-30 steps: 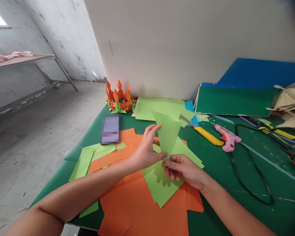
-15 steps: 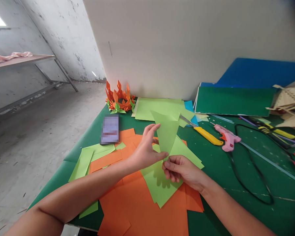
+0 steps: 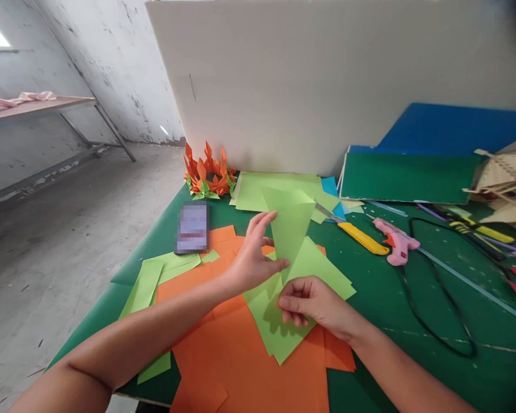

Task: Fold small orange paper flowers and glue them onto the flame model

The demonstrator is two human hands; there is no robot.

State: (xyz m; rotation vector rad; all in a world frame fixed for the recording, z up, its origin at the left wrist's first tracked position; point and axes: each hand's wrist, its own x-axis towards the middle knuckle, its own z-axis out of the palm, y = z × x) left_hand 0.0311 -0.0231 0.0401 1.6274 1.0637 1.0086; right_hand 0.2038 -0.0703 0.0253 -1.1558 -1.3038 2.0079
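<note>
A folded light green paper (image 3: pixel 290 221), wide at the top and narrowing to a point below, stands upright in front of me. My left hand (image 3: pixel 258 252) has its fingers along the paper's left edge, with the thumb near its lower part. Just below the paper's lower tip, my right hand (image 3: pixel 309 304) has its thumb and fingertips pinched together; what lies between them is too small to tell. Beneath both hands are light green sheets (image 3: pixel 322 267), lying on orange sheets (image 3: pixel 262 355).
An orange paper crown (image 3: pixel 208 172) and a phone (image 3: pixel 192 226) are at the left. To the right lie a yellow cutter (image 3: pixel 363 238), a pink glue gun (image 3: pixel 395 241) with a black cord, and pliers. A white board (image 3: pixel 284 86) stands behind the green table (image 3: pixel 413 367).
My right hand has shifted slightly down and left, and the paper's upper part has tilted back a little. My left hand has moved slightly left and up.
</note>
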